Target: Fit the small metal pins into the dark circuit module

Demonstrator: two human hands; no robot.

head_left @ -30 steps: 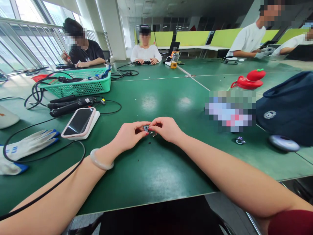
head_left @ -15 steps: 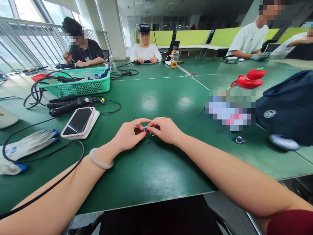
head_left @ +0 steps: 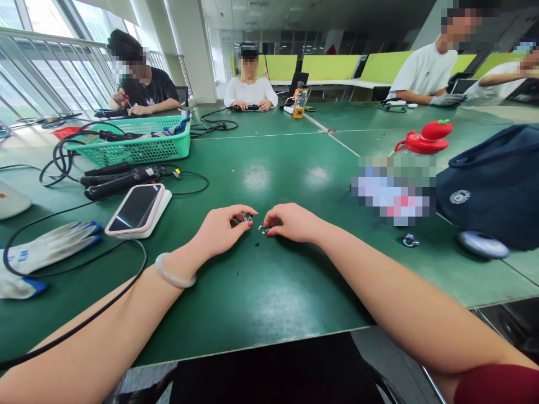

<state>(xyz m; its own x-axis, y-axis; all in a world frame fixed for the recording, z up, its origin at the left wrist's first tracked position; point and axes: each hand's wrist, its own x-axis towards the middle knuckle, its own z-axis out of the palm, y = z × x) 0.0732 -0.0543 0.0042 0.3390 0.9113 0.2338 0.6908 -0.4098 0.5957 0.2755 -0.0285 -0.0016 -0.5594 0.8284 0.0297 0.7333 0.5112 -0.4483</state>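
Note:
My left hand (head_left: 222,229) is closed, pinching a small grey part (head_left: 246,217) between thumb and fingers just above the green table (head_left: 197,314). The part is too small for its kind to show. Across a narrow gap, my right hand (head_left: 295,222) has thumb and fingertips drawn together at the tabletop. Its fingertips are among several tiny light and dark pieces (head_left: 260,228); what they grip, if anything, I cannot make out. A single tiny dark piece (head_left: 257,244) lies nearer to me, between the two hands.
At left are a phone (head_left: 135,210), a white-and-blue glove (head_left: 54,250), a black cable (head_left: 145,264) over my left forearm and a green basket (head_left: 135,150). At right stand a red-lidded bottle (head_left: 423,145) and a dark blue bag (head_left: 492,185). Several people sit around the table.
My hands were together at the small grey part. Now my right hand has moved off to the right and down to the tiny pieces, while the part stays in my left.

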